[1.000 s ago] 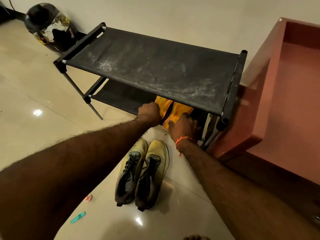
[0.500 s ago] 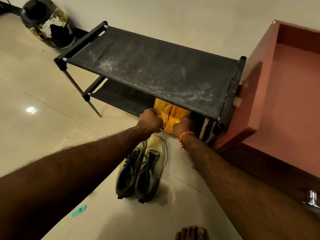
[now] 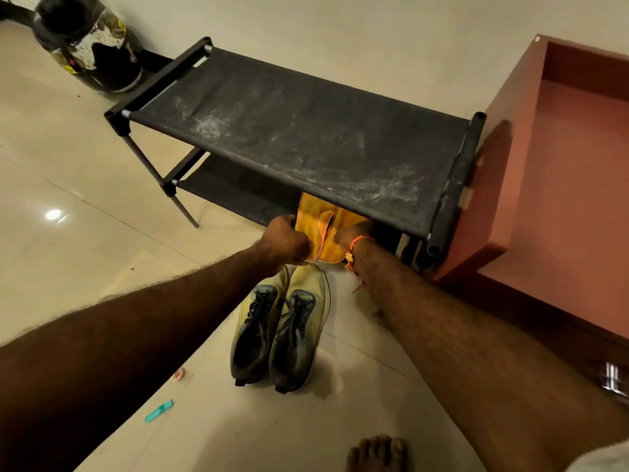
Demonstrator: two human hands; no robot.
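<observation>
A black two-tier shoe rack [image 3: 306,137] with a dusty fabric top stands against the wall. On its lower shelf, at the right, lies a pair of yellow shoes [image 3: 328,226], soles facing me. My left hand [image 3: 284,240] grips the left yellow shoe at the shelf's front edge. My right hand [image 3: 350,233], with an orange thread on the wrist, holds the right yellow shoe; its fingers are hidden under the top shelf. A pair of grey-and-yellow sneakers [image 3: 279,325] stands on the floor just below my hands.
A red-brown cabinet [image 3: 561,165] butts against the rack's right end. A dark helmet [image 3: 88,46] sits on the floor at the back left. A teal strip [image 3: 159,410] and a small pink piece [image 3: 178,374] lie on the tiles. My bare toes [image 3: 377,453] show at the bottom.
Both hands have closed on the yellow shoes and drawn them slightly toward the shelf's front edge. The view has pulled back a little.
</observation>
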